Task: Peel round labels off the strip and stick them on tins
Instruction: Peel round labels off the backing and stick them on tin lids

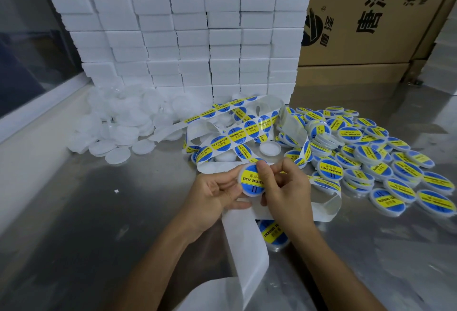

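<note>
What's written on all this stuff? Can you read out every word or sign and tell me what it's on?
"SOLDERING PASTE": on the round label on the tin held in both hands, and on the labels on the strip.
"II": on the blue part of those labels.
"唐泽": large black characters, turned sideways, on the cardboard box, beside a round logo.
Small Chinese characters on the labels' yellow band: too small to read.
White boxes: no text visible.

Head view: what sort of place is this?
Probably a small packing workshop: stacked white boxes, printed cartons, and a pile of labelled tins on a steel table.
</note>
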